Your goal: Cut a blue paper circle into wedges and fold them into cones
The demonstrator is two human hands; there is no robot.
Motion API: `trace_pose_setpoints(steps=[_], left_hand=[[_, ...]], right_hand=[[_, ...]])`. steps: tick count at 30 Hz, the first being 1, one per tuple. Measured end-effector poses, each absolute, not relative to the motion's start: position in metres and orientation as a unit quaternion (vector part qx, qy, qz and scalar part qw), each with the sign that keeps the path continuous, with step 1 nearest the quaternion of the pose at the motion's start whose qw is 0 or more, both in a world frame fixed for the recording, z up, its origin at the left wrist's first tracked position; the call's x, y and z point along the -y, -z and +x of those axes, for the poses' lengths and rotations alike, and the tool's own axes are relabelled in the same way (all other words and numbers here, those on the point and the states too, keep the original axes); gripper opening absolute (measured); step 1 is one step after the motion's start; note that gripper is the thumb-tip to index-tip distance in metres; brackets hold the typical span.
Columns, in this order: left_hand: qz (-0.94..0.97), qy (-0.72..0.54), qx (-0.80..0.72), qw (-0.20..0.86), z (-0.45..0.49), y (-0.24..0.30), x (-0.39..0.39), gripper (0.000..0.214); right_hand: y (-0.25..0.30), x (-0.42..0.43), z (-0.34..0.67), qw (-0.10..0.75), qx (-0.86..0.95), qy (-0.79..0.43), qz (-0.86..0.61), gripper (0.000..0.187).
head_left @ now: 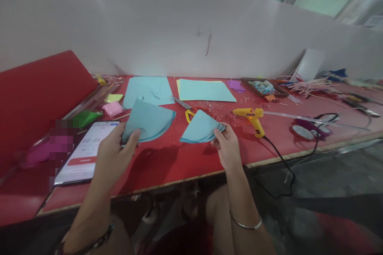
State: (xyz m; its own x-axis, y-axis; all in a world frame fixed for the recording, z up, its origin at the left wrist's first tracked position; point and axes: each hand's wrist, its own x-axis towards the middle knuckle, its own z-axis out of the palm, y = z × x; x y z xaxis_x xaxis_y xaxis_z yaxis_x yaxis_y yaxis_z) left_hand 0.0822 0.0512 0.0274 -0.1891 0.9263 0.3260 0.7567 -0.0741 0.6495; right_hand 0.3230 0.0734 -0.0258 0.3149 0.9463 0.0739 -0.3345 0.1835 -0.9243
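Observation:
My left hand is closed on a larger fan-shaped wedge of layered light-blue paper, thumb on top. A smaller blue paper wedge, also layered along its curved edge, is pinched at its right corner by my right hand. Both wedges are held above the red table, apart from each other. Behind them lie scissors with yellow and orange handles, partly hidden by the smaller wedge. Just right of my right hand rests a yellow glue gun.
Blue sheets and a blue sheet with cut strips lie at the back. A phone showing a timer sits left, near small coloured packets. A tray, pale sticks and a black cord are right.

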Motion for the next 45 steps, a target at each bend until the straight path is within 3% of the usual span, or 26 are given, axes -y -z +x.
trace_pose_setpoints(steps=[9, 14, 18, 25, 31, 35, 39, 45], left_hand=[[0.654, -0.369, -0.641, 0.159, 0.084, -0.026, -0.05, 0.026], [0.693, -0.403, -0.598, -0.009, 0.095, -0.023, -0.047, 0.018], [0.797, -0.366, -0.47, -0.101, 0.1, -0.013, -0.044, 0.011], [0.889, -0.208, -0.407, 0.015, 0.096, 0.014, -0.042, 0.025], [0.865, -0.207, -0.395, 0.228, 0.093, 0.021, -0.033, 0.025], [0.848, -0.207, -0.383, 0.303, 0.091, 0.011, -0.027, 0.017], [0.851, -0.204, -0.386, 0.292, 0.089, 0.006, -0.026, 0.011], [0.861, -0.196, -0.447, 0.146, 0.086, 0.015, -0.03, 0.016]], right_hand=[[0.026, -0.071, 0.315, 0.587, 0.472, -0.43, -0.497, 0.061], [0.025, -0.066, 0.31, 0.543, 0.566, -0.266, -0.56, 0.052], [0.021, -0.062, 0.312, 0.532, 0.633, -0.228, -0.514, 0.044], [0.011, -0.053, 0.317, 0.388, 0.771, -0.28, -0.42, 0.032], [0.012, -0.053, 0.313, 0.287, 0.837, -0.295, -0.361, 0.028], [0.015, -0.055, 0.312, 0.251, 0.857, -0.281, -0.351, 0.015], [0.014, -0.055, 0.31, 0.247, 0.857, -0.278, -0.357, 0.009], [0.014, -0.056, 0.308, 0.238, 0.861, -0.266, -0.363, 0.003]])
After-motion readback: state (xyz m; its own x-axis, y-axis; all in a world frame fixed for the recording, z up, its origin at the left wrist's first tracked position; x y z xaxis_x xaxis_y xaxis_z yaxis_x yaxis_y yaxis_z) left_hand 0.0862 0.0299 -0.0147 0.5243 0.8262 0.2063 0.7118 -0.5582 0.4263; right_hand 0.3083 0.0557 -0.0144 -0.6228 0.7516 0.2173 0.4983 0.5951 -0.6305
